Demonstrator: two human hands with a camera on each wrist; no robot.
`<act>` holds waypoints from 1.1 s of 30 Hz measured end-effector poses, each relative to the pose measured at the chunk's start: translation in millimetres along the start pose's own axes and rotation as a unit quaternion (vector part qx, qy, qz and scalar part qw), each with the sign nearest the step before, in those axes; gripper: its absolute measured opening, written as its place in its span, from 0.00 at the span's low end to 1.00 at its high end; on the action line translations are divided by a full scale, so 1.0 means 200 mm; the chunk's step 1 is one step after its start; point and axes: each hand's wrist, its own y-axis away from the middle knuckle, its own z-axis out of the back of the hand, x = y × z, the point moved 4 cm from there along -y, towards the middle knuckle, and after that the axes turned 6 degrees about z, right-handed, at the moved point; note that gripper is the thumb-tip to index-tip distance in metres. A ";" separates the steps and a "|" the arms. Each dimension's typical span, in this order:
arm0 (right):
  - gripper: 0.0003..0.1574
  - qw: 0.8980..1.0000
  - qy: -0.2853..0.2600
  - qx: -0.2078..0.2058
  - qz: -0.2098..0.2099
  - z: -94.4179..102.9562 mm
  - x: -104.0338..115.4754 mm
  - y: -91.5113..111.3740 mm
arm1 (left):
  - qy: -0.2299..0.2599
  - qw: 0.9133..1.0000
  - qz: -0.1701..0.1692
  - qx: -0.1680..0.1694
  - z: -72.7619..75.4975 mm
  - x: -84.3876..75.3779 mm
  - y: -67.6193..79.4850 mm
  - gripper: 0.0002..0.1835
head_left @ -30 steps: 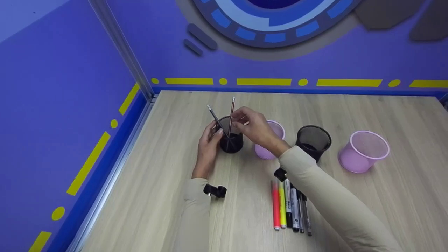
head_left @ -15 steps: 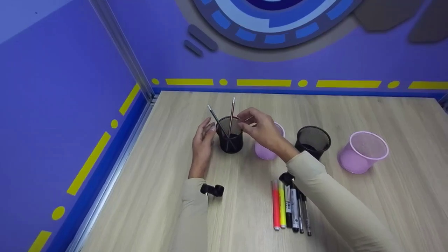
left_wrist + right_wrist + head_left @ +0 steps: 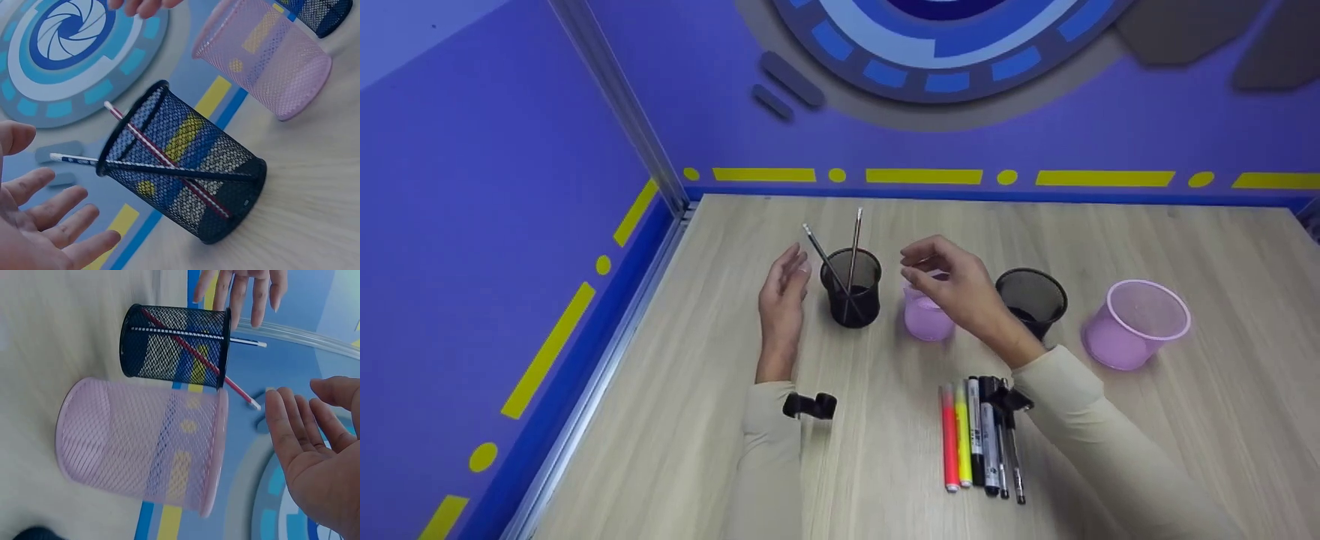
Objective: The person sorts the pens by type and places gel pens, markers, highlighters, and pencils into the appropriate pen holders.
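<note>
Two pencils, one dark (image 3: 146,167) and one red (image 3: 152,147), lean crosswise inside a black mesh pen cup (image 3: 855,309) at the left of the row. Just left of that cup is my left hand (image 3: 782,304), fingers apart and holding nothing, as the left wrist view shows. My right hand (image 3: 956,281) hovers over the near pink mesh cup (image 3: 928,321), its fingers loosely bent with nothing between them. In the right wrist view the right hand (image 3: 320,444) is beyond the pink cup's rim, palm visible.
Farther right stand a second black mesh cup (image 3: 1031,300) and a second pink cup (image 3: 1136,326). In front lie a red marker (image 3: 950,442), a yellow marker (image 3: 963,442) and several black and grey pens (image 3: 990,446) side by side. Blue walls border the table (image 3: 690,465).
My right hand has let go of the red pencil and moved right, over the pink cup. My left hand has come off the black cup and shifted left. The pencils stay in the cup.
</note>
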 end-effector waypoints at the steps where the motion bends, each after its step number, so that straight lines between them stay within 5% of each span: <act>1: 0.14 1.000 0.001 -0.002 -0.002 0.01 0.00 0.01 | 0.005 1.000 -0.004 -0.004 0.00 -0.01 0.00 0.26; 11: 0.15 1.000 0.006 -0.012 0.008 0.14 0.01 0.15 | -0.001 0.998 -0.055 -0.022 -0.03 -0.11 0.05 0.25; 33: 0.24 1.000 0.003 -0.022 0.013 0.32 -0.02 0.36 | -0.007 0.994 -0.076 0.082 -0.27 -0.14 0.14 0.38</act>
